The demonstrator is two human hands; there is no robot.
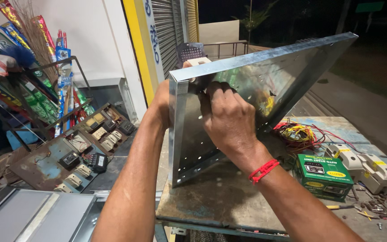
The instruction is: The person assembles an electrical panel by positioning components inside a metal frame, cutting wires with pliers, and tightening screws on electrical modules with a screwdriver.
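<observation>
A shiny galvanized metal panel box point(269, 71) with many small holes stands tilted on its lower edge on a worn metal table point(211, 201). My right hand point(227, 118), a red thread at the wrist, is fisted inside the panel near its upper left corner; whatever it grips is hidden by the fingers. My left hand point(163, 101) reaches behind the panel's left wall and holds it at the top corner, where a small beige part point(199, 61) shows above the rim. The left fingers are hidden behind the metal.
A green carton point(324, 175), a tangle of red and yellow wires point(298, 133), beige switch units point(366, 163) and loose screws point(375, 208) lie on the table's right. To the left lean a rusty board of switches point(75, 154), a snack rack point(27, 80) and grey sheets point(32, 217).
</observation>
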